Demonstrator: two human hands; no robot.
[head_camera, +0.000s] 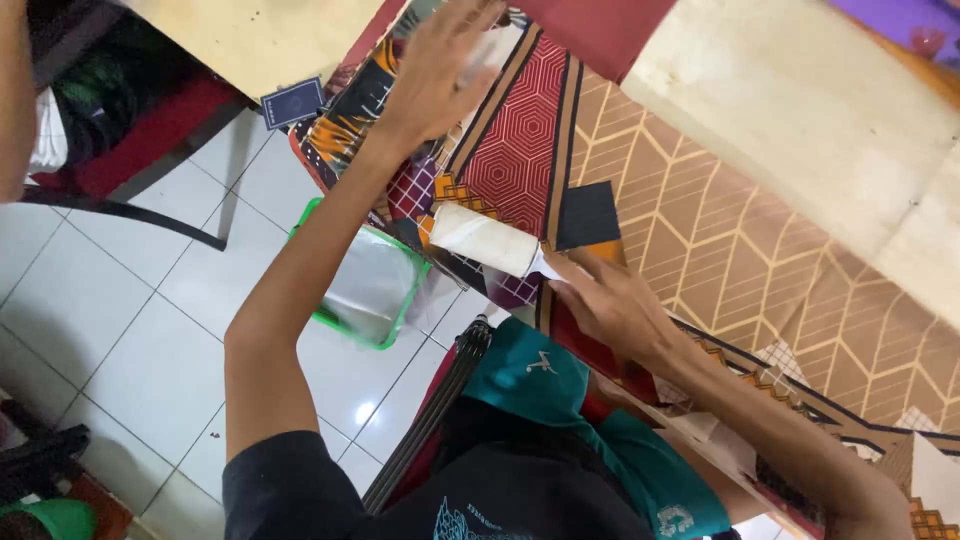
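Now right hand (610, 300) grasping white paper roll (487, 240) on patterned cloth-covered bench (700, 230); left hand (440, 65) released, flat, beyond roll.

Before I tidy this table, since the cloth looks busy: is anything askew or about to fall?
The small dark card overhangs the table edge above the floor. The white roll by the right hand lies slantwise on the patterned cloth. Nothing looks spilled or damaged.

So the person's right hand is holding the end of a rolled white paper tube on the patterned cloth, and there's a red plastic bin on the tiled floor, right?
Not quite. The head view shows the right hand at the end of the rolled white paper tube on the patterned cloth, but the plastic bin on the tiled floor has a green rim, not red.
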